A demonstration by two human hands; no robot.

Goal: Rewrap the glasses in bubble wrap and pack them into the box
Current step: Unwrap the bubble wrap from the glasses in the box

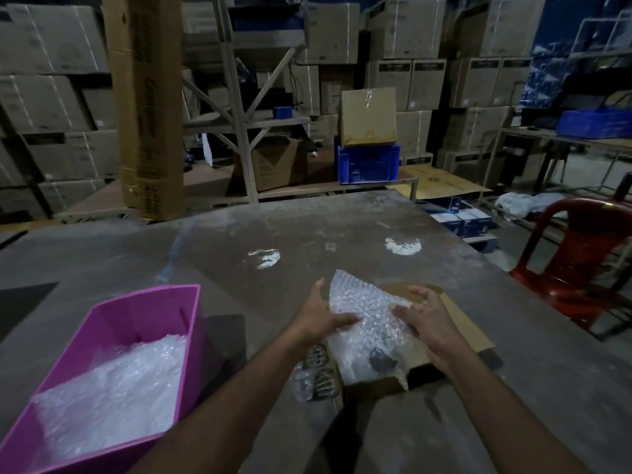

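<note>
A: Where's the work at?

B: Both hands are on a bubble wrap sheet (362,302) lying over a flat cardboard piece (455,323) on the worktop (273,227). Left hand (325,313) has its fingers laid fairly straight on the sheet's left edge, pressing rather than gripping. Right hand (422,311) has its fingers curled onto the right edge, apparently pinching the film.

A: Glasses?

B: A cluster of clear glasses (314,374) sits on the worktop just left of the cardboard, by the left forearm. How many, can't tell. A dark object (381,359) shows under the near end of the sheet; can't identify it.

A: Box?

B: Pink plastic box (113,340) well to the left, already lined with more bubble wrap (109,395).

A: Handling notes?

B: Wrap is light, limp and slick, so it likely springs open unless both edges are held. Glasses are probably light but rigid, smooth and breakable. Best taken round the body, not by the rim, then rolled in the sheet with the ends tucked. Main risk is glass knocking glass in that tight cluster.
</note>
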